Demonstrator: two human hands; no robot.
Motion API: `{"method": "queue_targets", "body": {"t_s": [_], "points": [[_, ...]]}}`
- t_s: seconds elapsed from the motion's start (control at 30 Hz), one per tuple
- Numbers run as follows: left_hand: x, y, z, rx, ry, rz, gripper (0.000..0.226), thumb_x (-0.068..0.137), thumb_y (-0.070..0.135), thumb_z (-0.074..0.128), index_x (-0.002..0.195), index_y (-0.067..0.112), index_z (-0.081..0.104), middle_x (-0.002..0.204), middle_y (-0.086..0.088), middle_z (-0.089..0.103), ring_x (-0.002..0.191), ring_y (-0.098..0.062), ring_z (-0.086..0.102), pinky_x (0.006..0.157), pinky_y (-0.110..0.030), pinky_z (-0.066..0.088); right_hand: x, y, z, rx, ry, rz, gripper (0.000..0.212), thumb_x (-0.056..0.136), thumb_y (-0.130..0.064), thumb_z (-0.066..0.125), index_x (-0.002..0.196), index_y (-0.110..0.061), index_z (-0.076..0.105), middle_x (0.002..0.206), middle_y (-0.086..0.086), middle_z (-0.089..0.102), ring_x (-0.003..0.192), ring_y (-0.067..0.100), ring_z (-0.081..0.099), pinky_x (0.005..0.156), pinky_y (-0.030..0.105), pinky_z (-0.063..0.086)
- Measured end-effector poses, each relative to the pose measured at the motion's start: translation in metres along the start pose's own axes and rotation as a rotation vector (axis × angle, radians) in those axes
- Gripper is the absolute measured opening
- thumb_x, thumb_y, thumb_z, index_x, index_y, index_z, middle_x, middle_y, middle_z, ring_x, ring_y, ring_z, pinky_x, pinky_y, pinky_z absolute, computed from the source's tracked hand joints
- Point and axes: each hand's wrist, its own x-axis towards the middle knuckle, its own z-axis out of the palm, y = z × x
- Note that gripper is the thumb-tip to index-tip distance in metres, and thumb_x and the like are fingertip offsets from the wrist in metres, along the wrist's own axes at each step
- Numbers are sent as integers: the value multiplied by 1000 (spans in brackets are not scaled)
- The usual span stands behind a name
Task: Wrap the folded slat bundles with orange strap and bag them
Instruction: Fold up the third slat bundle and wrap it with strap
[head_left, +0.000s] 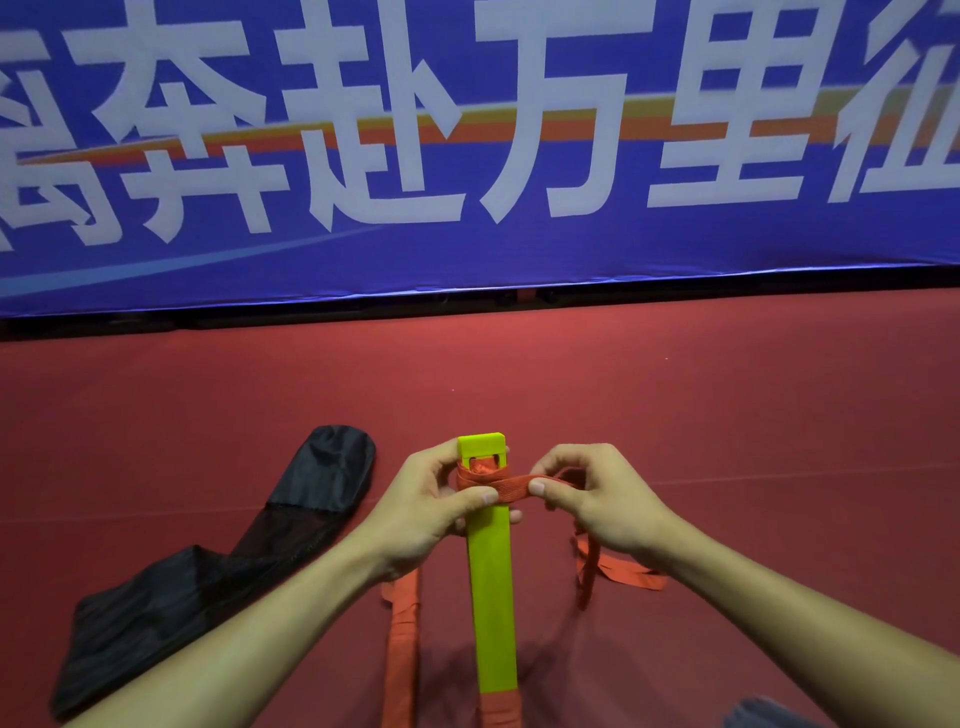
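I held the long, flat, yellow-green plastic slat bundle (491, 587) in front of me over the red floor (727, 415). Its long axis ran almost straight away from me. The near end sat at the bottom edge of the view and the far end pointed toward the blue banner (467, 249) with its large white characters. The far end had a rectangular slot cut through it, and the near end was bound in turns of orange. I could not tell whether that near end touched the floor.

My left hand (421, 512) gripped the bundle from the left, just short of the far end. The fingers curled underneath, with a fingertip showing past the right edge, and the thumb lay pressed across the top face.

The flat orange woven strap (483, 480) was wound around the bundle just below the slot. My right hand (587, 499) pinched it between thumb and forefinger just right of the bundle, with the strap drawn sideways across the top. Loose strap hung below that hand and trailed onto the floor to the right. Another length lay on the floor left of the bundle, under my left wrist.

A long black fabric bag (208, 571) with a mesh middle section lay on the floor to my left, set diagonally with its rounded end away from me.
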Motion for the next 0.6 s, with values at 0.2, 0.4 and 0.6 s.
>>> {"method": "queue_targets", "body": {"t_s": [0.2,0.4,0.6], "points": [[3,2,1,85,49,91,32,85,-17,61,110,2,61,87,2,69,79,-22,73,62,-31,59,-4,-3,9,449,-39,148,19,94,4,56,77,-6,55,105,14,72,86,20,69,72,30,58],[8,0,-5,239,112,143,35,81,-13,71,103,13,64,86,4,72,85,-12,67,78,-27,56,-4,-4,11,678,-5,193,19,90,10,56,75,-2,53,90,15,74,75,22,70,74,33,59],[9,-3,-3,230,102,182,72,86,-17,64,128,36,40,90,-8,74,84,-19,70,84,-30,55,-3,-8,12,701,60,173,18,89,12,56,75,2,53,83,14,73,76,22,71,71,29,61]]}}
